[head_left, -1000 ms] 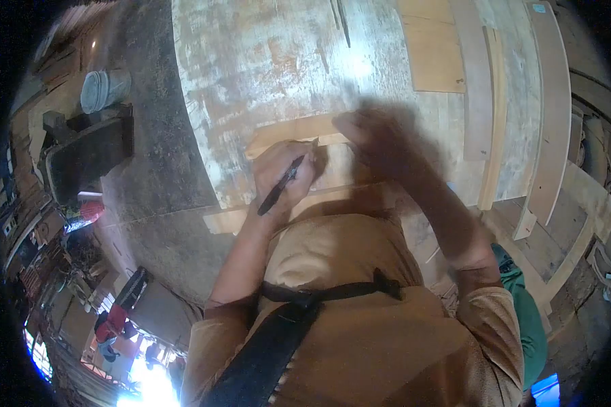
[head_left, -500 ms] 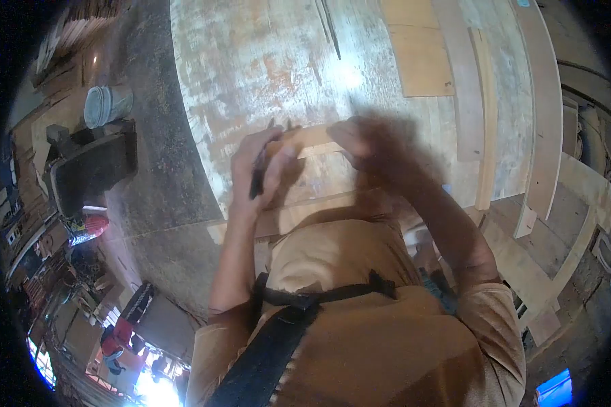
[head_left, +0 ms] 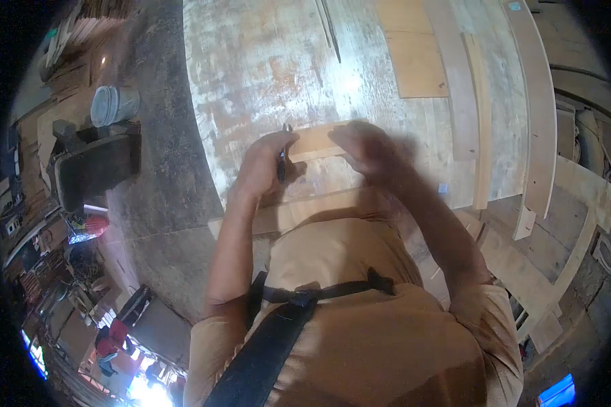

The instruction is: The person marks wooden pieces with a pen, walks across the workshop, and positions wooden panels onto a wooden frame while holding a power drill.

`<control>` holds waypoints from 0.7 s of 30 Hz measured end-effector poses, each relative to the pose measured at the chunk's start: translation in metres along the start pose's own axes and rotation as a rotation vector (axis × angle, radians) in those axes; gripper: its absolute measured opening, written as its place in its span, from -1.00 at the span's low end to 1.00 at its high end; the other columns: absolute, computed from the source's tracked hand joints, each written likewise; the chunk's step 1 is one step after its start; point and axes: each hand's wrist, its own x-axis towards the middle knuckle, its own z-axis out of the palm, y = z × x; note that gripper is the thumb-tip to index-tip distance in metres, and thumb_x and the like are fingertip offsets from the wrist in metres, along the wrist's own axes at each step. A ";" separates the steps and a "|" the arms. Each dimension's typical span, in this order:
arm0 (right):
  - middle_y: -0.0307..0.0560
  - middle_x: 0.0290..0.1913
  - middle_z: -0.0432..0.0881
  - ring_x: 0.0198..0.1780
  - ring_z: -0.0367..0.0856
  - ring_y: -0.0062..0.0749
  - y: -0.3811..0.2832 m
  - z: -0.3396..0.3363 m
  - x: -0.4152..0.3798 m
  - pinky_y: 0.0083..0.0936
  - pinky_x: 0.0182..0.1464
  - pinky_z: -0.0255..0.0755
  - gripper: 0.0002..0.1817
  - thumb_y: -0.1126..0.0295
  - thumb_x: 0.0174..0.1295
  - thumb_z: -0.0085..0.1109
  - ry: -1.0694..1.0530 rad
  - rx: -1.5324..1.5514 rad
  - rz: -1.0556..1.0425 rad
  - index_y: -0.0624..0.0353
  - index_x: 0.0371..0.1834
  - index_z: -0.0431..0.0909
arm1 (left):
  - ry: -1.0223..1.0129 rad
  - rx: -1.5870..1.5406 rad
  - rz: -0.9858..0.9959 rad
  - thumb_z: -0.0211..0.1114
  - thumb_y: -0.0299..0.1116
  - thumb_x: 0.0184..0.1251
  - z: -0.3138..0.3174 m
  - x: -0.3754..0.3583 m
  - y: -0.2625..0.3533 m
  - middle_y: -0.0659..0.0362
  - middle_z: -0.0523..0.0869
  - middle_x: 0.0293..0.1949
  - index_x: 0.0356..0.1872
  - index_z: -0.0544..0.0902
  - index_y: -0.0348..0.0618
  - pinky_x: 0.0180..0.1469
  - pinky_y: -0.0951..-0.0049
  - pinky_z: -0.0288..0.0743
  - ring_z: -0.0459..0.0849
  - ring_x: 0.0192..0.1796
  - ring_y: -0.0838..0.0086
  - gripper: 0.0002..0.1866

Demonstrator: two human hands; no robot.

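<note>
Now the left hand (head_left: 260, 164) grips a dark tool (head_left: 282, 163) while the right hand (head_left: 370, 150) clasps the short wooden strip (head_left: 312, 142)

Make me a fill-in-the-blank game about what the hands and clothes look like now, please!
The right hand touches a light brown piece made of ____.
The slim dark tool is in the person's ____ hand.
The wide strap that runs down across the brown shirt is coloured ____.

Missing words: wood; left; black.
</note>
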 end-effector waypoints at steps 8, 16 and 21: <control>0.15 -0.11 0.72 -0.09 0.70 0.18 0.023 -0.025 0.004 -0.08 0.02 0.60 -0.53 0.29 0.10 0.56 0.229 -0.004 -0.059 0.30 0.01 0.65 | -0.029 -0.048 -0.086 0.42 -0.44 0.16 -0.008 -0.013 0.009 0.02 0.77 -0.39 -0.01 0.81 -0.05 -0.22 0.26 0.58 0.71 -0.37 0.25 -0.67; 0.35 0.13 0.60 0.22 0.51 0.23 0.095 -0.087 -0.012 0.00 0.31 0.36 -0.67 0.48 0.13 0.40 0.550 -0.560 0.584 0.39 -0.05 0.64 | 0.067 -0.019 0.013 0.28 -0.44 0.27 0.011 -0.026 -0.001 -0.02 0.82 -0.25 -0.02 0.81 -0.10 -0.11 0.31 0.62 0.78 -0.21 0.23 -0.71; 0.31 0.16 0.58 0.25 0.47 0.21 0.148 -0.073 -0.041 -0.01 0.32 0.30 -0.77 0.48 0.11 0.37 0.511 -0.553 0.579 0.37 -0.21 0.66 | 0.086 0.007 0.011 0.23 -0.36 0.33 0.012 -0.026 0.003 0.03 0.83 -0.26 -0.04 0.81 -0.14 -0.10 0.31 0.63 0.79 -0.24 0.26 -0.72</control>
